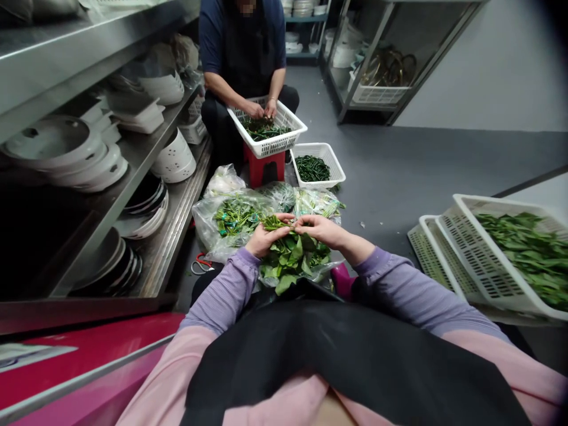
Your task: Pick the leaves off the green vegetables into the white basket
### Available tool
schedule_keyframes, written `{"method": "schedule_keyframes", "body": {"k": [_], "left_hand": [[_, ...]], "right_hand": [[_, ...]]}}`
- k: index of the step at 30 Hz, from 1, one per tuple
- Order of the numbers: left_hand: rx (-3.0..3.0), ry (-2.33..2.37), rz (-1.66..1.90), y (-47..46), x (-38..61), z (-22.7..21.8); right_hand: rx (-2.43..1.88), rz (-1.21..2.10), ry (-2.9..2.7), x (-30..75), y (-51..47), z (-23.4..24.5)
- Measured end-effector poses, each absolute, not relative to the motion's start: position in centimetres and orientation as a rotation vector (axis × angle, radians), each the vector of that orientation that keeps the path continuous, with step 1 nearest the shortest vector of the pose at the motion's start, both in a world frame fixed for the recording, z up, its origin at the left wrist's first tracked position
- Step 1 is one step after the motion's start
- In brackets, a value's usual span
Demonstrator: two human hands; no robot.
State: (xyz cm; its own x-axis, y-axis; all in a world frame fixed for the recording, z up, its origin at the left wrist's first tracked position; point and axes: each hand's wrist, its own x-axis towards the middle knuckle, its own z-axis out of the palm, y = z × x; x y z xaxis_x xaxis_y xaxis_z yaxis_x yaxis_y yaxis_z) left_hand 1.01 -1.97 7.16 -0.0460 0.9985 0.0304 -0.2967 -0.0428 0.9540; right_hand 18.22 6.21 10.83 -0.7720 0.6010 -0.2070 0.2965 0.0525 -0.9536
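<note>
My left hand [265, 238] is closed around a bunch of leafy greens [290, 254], their cut stems showing between thumb and fingers. At the stem ends, my right hand [320, 229] pinches with thumb and forefinger; what lies in that pinch is too small to make out. The leaves hang down toward my lap, over clear plastic. Just beyond my hands, an open plastic bag [202, 222] holds more greens [237, 214] bundled with blue-green ties. Red-handled scissors [202, 263] lie on the floor left of my knee.
A co-worker [244, 53] sits opposite, both hands in a white basket [277, 145] of green stalks on a red stool [266, 168]. A smaller basket [341, 171] stands beside it. Stacked baskets [497, 254] with leaves are at right. Metal shelves [164, 260] with dishes line the left.
</note>
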Motion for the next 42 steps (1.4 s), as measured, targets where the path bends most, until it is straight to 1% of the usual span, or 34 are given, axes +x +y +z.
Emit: {"method": "schedule_keyframes", "body": {"k": [2, 6, 9, 12, 15, 17, 20, 22, 26, 30, 34, 37, 39, 42], "left_hand": [[1.018, 1.023, 1.375, -2.0, 1.1, 7.3], [0.935, 0.984, 1.353, -2.0, 0.9, 7.4], [0.879, 0.995, 1.418, -1.8, 0.6, 7.2], [1.099, 1.158, 1.409, -1.6, 0.0, 7.1], [1.289, 1.217, 1.304, -1.5, -0.3, 7.2], [1.311, 1.106, 1.201, -1.6, -0.3, 7.6], [1.341, 0.958, 0.948, -1.8, -0.2, 8.4], [1.326, 1.027, 0.900, -1.9, 0.1, 8.8], [1.177, 1.264, 1.152, -1.4, 1.2, 8.9], [1.074, 1.275, 1.313, -0.9, 2.7, 8.0], [0.969, 1.241, 1.417, -0.9, 2.9, 7.2], [0.923, 1.188, 1.449, -1.2, 2.3, 7.3], [0.865, 1.147, 1.472, -1.4, 1.9, 7.5], [0.744, 1.104, 1.510, -1.5, 1.7, 7.7]], "right_hand": [[-0.996, 1.875, -1.968, 18.2, 6.6, 10.6], [-0.899, 1.899, -1.792, 19.2, 7.5, 10.6], [-0.885, 1.754, -1.735, 19.7, 7.8, 10.8], [-0.882, 1.567, -1.461, 19.5, 8.0, 10.8], [-0.835, 1.485, -1.087, 19.3, 9.1, 10.9], [-0.857, 1.489, -0.939, 19.5, 10.3, 10.9], [-0.937, 1.454, -0.859, 20.4, 11.8, 11.1], [-0.946, 1.401, -0.970, 21.0, 11.8, 11.4], [-0.932, 1.386, -1.482, 21.0, 8.9, 11.5], [-0.888, 1.290, -1.873, 19.5, 4.3, 9.8], [-0.742, 1.068, -2.074, 18.7, 1.9, 8.2], [-0.688, 0.876, -2.298, 19.3, 1.8, 8.2], [-0.705, 0.719, -2.422, 20.4, 1.9, 8.5], [-0.828, 0.544, -2.412, 22.3, 1.9, 9.2]]}}
